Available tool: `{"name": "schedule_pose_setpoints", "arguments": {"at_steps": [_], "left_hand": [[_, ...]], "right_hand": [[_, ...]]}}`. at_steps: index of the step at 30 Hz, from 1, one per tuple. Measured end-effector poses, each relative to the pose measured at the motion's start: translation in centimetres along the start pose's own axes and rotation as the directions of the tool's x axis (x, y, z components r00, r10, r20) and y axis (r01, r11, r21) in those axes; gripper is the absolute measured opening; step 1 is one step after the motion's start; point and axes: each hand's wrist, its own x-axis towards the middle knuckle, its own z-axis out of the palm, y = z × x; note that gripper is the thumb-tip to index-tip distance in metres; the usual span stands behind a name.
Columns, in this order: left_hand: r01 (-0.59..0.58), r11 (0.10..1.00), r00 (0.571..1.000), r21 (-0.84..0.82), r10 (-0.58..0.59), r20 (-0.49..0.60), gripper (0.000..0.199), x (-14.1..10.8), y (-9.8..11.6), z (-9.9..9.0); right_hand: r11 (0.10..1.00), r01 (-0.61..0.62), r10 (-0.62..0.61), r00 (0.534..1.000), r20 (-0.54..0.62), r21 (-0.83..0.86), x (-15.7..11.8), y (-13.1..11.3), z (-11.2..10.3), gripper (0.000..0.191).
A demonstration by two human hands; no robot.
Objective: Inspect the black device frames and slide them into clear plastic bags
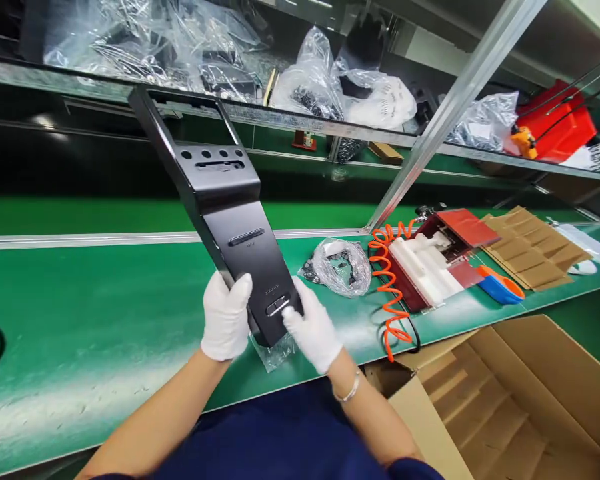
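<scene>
A long black panel housing [240, 220] is held up at a tilt over the bench, its far end up near the shelf edge. That end has a rectangular opening, with a row of several round holes and a slot below it. My left hand [225, 317], in a white glove, grips the lower left edge with the thumb on the front face. My right hand [314, 327], also gloved, grips the lower right corner, its thumb close to a small oblong slot. Under the housing's lower end lies a clear plastic bag [274, 353] on the bench.
On the green bench [105, 293] lie a bagged cable coil [340, 267], a coiled orange air hose [391, 293], a red and white machine [435, 260], a tape roll [501, 285] and cardboard pieces [535, 247]. An open carton [480, 400] stands front right. Overhead, a shelf [300, 119] holds bagged parts.
</scene>
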Motion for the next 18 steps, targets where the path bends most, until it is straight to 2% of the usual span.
{"name": "schedule_pose_setpoints", "arguments": {"at_steps": [2,4,8,13,15,18], "left_hand": [[-0.022,0.999,1.000,-0.029,0.022,0.008,0.044,-0.6,0.0,0.3],[-0.030,0.998,1.000,-0.057,0.030,0.007,0.042,-1.1,0.1,0.5],[-0.033,0.991,0.999,-0.133,0.030,-0.024,0.037,-1.7,0.4,0.7],[-0.006,0.989,1.000,-0.147,0.007,0.010,0.038,-1.5,0.5,1.0],[0.013,0.985,0.998,-0.172,-0.003,0.058,0.039,-1.1,0.5,1.0],[0.015,0.982,0.987,-0.188,0.016,0.158,0.042,-0.1,0.5,1.1]], "right_hand": [[1.000,0.010,-0.009,0.998,-0.062,0.021,0.3,-0.6,2.3,0.060],[0.999,0.013,-0.010,0.996,-0.092,0.030,0.8,-1.3,2.9,0.053],[1.000,0.016,-0.017,0.996,-0.082,-0.005,1.4,-1.7,2.2,0.046],[0.996,-0.078,0.074,0.993,-0.096,-0.039,1.2,-0.8,1.4,0.045],[0.996,-0.076,0.080,0.993,-0.086,0.055,1.2,-0.5,0.8,0.044],[0.935,-0.084,0.100,0.995,-0.028,0.344,1.4,-0.3,-0.2,0.041]]}}
